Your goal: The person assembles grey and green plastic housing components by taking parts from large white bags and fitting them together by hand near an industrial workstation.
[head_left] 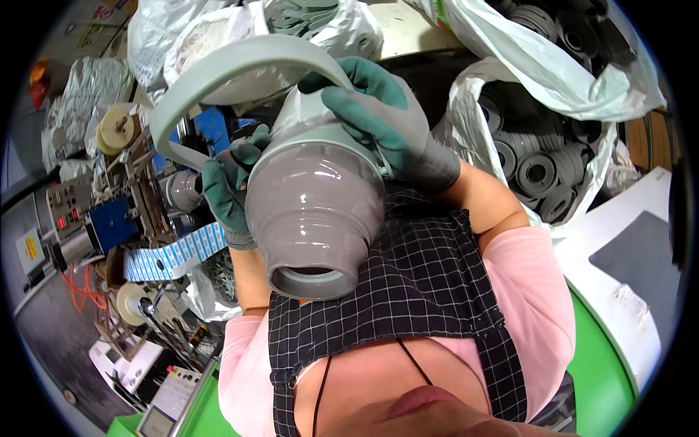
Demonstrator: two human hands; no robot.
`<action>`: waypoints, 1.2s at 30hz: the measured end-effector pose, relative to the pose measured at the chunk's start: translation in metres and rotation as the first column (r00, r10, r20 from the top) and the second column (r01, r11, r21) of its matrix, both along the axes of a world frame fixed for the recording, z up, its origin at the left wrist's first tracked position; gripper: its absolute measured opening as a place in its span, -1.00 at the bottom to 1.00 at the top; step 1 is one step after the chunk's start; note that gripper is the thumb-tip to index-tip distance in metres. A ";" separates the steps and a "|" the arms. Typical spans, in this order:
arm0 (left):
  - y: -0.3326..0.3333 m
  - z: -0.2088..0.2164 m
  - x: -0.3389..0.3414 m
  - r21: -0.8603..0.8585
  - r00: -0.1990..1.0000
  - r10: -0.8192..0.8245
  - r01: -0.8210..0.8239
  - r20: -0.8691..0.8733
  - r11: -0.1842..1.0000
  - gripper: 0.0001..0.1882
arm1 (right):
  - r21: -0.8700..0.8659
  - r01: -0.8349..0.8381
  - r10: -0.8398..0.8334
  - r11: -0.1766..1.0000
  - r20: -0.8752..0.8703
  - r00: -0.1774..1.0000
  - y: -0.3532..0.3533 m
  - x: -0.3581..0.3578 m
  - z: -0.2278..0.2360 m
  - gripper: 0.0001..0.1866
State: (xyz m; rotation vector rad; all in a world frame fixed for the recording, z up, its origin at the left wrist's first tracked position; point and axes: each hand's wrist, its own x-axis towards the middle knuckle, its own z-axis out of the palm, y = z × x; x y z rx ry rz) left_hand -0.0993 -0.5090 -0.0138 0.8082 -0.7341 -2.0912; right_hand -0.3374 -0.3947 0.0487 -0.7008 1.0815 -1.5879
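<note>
A glossy grey, bulbous jug body (pixel 314 211) with a round opening at its near end is held up in front of my chest. A pale grey-green collar circles its far end. From there a wide curved handle (pixel 218 62) arches out to the left. My left hand (pixel 231 178), in a grey and green glove, is closed at the left side of the jug by the handle's lower end. In a matching glove, my right hand (pixel 386 116) curls over the far right of the jug, its fingers gripping the handle's other end.
White plastic bags (pixel 218 40) of pale parts stand at the far side. At the right, a bag (pixel 539 156) holds several dark ring-shaped parts. A machine with a control panel (pixel 67 204), a blue and white strip (pixel 175 253) and another grey jug body (pixel 182 191) are at the left.
</note>
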 end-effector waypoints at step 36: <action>0.033 0.062 -0.165 -0.810 0.773 0.293 0.447 0.563 0.380 0.03 | 0.464 0.756 0.650 0.462 -0.757 0.067 0.370 -0.424 -0.441 -0.39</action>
